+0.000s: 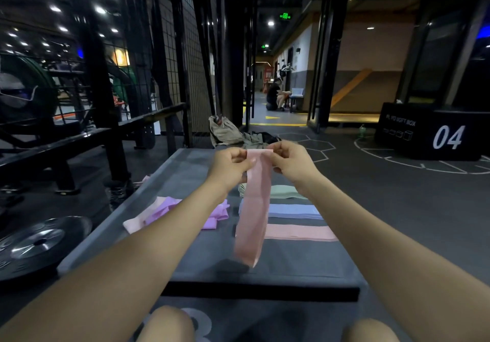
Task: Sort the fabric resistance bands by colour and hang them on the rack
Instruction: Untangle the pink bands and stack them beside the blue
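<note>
Both hands are raised over the grey table [191, 267]; the left hand [230, 163] and right hand [289, 159] each pinch a top corner of a pink band [254, 209], which hangs straight down between them; on the table lie a pink stack [302, 232], a blue stack [294, 211], a green stack [286, 192], and a loose purple and pink heap [164, 213] to the left.

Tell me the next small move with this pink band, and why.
Probably lower the pink band onto the flat pink pile at the near right of the mat. Both hands, left and right, pinch its top edge, it hangs straight, and green, blue and pink piles already lie sorted there.
</note>
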`<state>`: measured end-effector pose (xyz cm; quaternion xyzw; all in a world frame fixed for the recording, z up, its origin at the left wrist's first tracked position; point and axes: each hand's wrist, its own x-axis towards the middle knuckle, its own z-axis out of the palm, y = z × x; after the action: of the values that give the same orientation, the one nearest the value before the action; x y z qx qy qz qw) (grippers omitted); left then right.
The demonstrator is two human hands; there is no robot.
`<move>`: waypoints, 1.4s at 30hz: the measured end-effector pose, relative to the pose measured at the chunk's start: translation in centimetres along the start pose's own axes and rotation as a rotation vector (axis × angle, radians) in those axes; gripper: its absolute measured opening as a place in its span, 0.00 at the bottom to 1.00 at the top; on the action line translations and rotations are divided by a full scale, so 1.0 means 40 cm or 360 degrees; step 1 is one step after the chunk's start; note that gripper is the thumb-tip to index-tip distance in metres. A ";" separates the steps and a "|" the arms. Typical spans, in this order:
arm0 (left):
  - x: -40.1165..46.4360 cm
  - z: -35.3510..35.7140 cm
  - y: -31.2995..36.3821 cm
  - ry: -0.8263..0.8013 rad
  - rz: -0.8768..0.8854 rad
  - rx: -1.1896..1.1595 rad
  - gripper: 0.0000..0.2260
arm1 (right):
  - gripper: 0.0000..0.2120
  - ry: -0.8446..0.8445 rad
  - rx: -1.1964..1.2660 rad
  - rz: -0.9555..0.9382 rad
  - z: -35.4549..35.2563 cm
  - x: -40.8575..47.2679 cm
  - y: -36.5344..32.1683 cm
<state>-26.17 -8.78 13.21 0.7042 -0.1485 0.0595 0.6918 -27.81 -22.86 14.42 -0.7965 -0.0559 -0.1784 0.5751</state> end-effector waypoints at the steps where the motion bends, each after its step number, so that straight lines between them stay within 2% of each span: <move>1: 0.002 0.003 -0.003 0.0044 -0.0010 0.0008 0.05 | 0.08 0.0021 -0.0048 0.0023 -0.002 -0.006 0.013; 4: 0.006 0.011 -0.007 0.0176 -0.0035 -0.0019 0.04 | 0.15 0.0080 -0.0140 0.0049 0.002 -0.039 0.046; 8: 0.010 0.024 -0.004 0.0333 -0.0070 -0.0003 0.04 | 0.16 -0.0170 -0.0270 -0.0002 0.026 -0.070 0.079; 10: 0.010 0.035 0.004 0.0360 -0.0059 0.0016 0.07 | 0.17 -0.0223 -0.0372 -0.0020 0.041 -0.073 0.080; 12: 0.010 0.041 0.009 0.0368 -0.0024 0.0051 0.10 | 0.15 -0.0220 -0.0476 -0.0076 0.052 -0.071 0.075; 15: 0.019 0.027 0.005 0.0425 0.0042 0.0189 0.09 | 0.06 -0.0253 -0.0536 -0.0150 0.045 -0.062 0.075; 19: 0.029 -0.007 -0.013 0.0515 0.0030 0.0413 0.07 | 0.06 -0.0311 -0.0329 -0.0035 0.017 -0.066 0.090; 21: 0.025 -0.008 -0.019 0.0544 -0.0011 0.0330 0.07 | 0.06 -0.0273 -0.0297 -0.0013 0.009 -0.065 0.097; 24: 0.022 0.008 -0.017 0.0536 -0.0056 0.0168 0.08 | 0.03 -0.0295 -0.0295 -0.0029 0.020 -0.066 0.100; 27: 0.021 0.021 -0.014 0.0501 -0.0093 0.0111 0.07 | 0.07 -0.0354 -0.0355 -0.0059 0.053 -0.069 0.091; 30: 0.022 0.024 -0.019 0.0466 -0.0131 0.0052 0.06 | 0.04 -0.0257 -0.0493 -0.0131 0.074 -0.066 0.080; 32: 0.026 0.015 -0.024 0.0474 -0.0147 0.0061 0.06 | 0.03 -0.0234 -0.0579 -0.0159 0.075 -0.066 0.073; 35: 0.032 -0.008 -0.039 0.0482 -0.0106 0.0138 0.07 | 0.07 -0.0276 -0.0636 -0.0133 0.068 -0.069 0.072; 39: 0.028 -0.024 -0.066 0.0434 -0.0097 0.0219 0.08 | 0.06 -0.0259 -0.0487 -0.0007 0.051 -0.068 0.079; 42: 0.023 -0.025 -0.085 0.0370 -0.0088 0.0121 0.06 | 0.06 -0.0262 -0.0320 0.0056 0.034 -0.064 0.087</move>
<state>-24.18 -7.89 10.27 0.7222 -0.0454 0.1273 0.6784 -28.86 -22.45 10.02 -0.8629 -0.0709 -0.1069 0.4888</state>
